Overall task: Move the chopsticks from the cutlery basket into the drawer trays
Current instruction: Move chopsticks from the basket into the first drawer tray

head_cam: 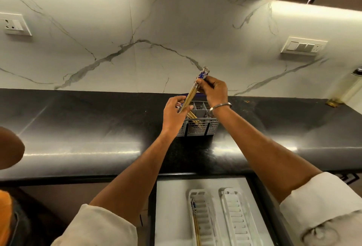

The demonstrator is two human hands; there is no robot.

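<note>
Head view: both hands, left hand (pixel 174 112) and right hand (pixel 214 91), grip a chopstick bundle (pixel 193 91) above the cutlery basket (pixel 197 126); some chopsticks already lie in the left drawer tray (pixel 203 218), others remain in the basket.

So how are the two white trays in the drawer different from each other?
The left tray already has chopsticks lying along its left side, while the right tray holds none that can be seen. The left tray sits nearer the drawer's middle; the right tray is closer to the right sleeve. Both are long, white, slotted, and lie side by side.
</note>
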